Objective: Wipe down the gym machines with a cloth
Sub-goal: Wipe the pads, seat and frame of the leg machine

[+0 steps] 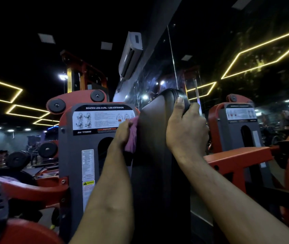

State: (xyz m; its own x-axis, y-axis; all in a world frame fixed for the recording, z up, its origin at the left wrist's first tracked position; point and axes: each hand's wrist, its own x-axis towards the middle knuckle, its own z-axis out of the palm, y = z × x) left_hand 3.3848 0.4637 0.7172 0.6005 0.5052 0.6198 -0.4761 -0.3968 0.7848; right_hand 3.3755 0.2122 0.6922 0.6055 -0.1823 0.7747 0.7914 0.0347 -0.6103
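Note:
A black padded backrest (155, 138) of a red and grey seated leg curl machine stands upright right in front of me. My left hand (122, 133) grips a pink cloth (132, 138) and holds it against the pad's left edge. My right hand (186, 128) grips the pad's top right corner, thumb across the front and fingers curled behind. Most of the cloth is hidden behind my left hand and the pad.
The machine's grey shroud (80, 155) with instruction labels stands just left of the pad. A mirror wall (237, 85) on the right reflects the machine. Red frame arms (237, 157) and black weight plates (17, 159) flank it. An air conditioner (130, 53) hangs above.

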